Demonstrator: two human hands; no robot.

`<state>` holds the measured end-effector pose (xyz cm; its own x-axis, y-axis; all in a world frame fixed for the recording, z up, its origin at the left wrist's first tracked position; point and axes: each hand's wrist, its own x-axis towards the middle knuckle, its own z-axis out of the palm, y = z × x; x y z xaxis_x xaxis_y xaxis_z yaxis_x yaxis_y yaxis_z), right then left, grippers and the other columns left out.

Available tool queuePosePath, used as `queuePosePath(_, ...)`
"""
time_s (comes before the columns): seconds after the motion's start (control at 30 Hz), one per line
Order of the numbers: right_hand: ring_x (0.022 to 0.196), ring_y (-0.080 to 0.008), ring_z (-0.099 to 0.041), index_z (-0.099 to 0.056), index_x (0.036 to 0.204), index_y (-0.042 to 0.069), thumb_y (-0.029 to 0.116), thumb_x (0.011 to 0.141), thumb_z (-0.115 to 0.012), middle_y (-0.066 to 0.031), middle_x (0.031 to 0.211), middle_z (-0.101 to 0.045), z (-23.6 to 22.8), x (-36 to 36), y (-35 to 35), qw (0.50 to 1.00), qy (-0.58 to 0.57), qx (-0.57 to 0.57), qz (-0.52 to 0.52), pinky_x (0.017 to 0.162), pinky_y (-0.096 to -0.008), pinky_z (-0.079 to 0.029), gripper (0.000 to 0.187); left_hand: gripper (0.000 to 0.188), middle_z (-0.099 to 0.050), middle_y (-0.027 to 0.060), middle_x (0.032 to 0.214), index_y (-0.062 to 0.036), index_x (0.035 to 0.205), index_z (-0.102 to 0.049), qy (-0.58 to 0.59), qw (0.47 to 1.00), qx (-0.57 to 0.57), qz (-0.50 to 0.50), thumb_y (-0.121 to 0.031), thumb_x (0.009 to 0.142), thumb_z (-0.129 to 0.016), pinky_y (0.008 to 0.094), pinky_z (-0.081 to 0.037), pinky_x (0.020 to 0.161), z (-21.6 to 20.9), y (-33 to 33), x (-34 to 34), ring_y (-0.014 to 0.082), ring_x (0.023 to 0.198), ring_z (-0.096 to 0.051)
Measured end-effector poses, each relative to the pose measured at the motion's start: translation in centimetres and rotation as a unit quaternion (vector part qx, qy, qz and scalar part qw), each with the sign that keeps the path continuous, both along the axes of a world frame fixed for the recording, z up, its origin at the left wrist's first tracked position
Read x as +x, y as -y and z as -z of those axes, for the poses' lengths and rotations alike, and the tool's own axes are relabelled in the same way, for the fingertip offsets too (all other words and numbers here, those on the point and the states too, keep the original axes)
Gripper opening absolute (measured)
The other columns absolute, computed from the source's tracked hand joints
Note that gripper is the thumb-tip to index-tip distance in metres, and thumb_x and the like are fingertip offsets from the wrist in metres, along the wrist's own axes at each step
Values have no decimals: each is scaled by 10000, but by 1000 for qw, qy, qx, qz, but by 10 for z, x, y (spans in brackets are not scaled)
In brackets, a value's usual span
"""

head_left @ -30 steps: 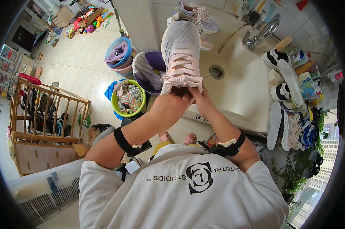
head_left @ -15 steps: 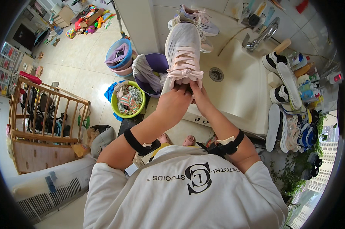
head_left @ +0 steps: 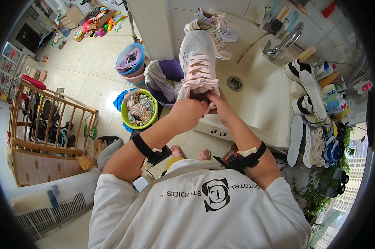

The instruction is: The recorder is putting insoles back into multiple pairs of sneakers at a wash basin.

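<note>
A pale grey sneaker (head_left: 198, 46) with pink laces tied in a bow points away from me, over the left side of the sink. My left hand (head_left: 189, 113) is closed on the left side of its heel opening, with the fingertips partly hidden. On the other side of the opening, my right hand (head_left: 218, 107) grips the collar, thumb at the edge near the tongue. The dark inside of the shoe shows between my hands. Beyond its toe, a pair of light sneakers (head_left: 221, 31) rests on the sink's far left corner.
The cream sink (head_left: 260, 89) has a metal drain (head_left: 234, 83) and a chrome faucet (head_left: 285, 41). Shoes and insoles (head_left: 314, 93) line its right side. To the left stand a purple bucket (head_left: 177, 68), a green laundry basin (head_left: 124, 114) and a wooden crib (head_left: 50, 151).
The sneaker has shifted slightly left. My left hand has drawn down and left along the heel opening, and more of the shoe's dark inside shows.
</note>
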<state>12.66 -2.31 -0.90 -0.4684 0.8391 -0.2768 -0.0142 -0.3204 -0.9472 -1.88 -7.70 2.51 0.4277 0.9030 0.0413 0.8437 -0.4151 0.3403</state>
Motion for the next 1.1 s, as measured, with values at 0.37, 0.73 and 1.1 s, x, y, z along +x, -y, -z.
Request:
queuePosePath(0.37,898,-221,-577,-377,1172,5,210,784,-463,-149,1056,-524,19,-10,-13,999,-5,10,37,642,-353,-528,447,218,-592,115,767,-28,889,-517,34,999,39,-5,-124,706,-586,371,-484,579,-16,12,2,263,741,-597)
queuePosePath(0.73,813,-235,-593,-401,1110,-37,341,802,-503,-152,976,-549,-3,-11,-8,989,93,-72,-90,532,-323,-531,498,177,-477,39,820,-86,796,-566,-147,943,271,-127,-148,631,-577,301,-398,680,-29,-17,-11,200,805,-484)
queuePosePath(1.1,873,-234,-556,-399,1199,29,335,789,-478,-112,1048,-551,-14,-8,-10,970,173,-140,-96,693,-381,-501,518,180,-554,69,843,-79,848,-511,-4,944,323,-64,-101,689,-592,313,-474,582,-15,-30,-33,215,788,-584)
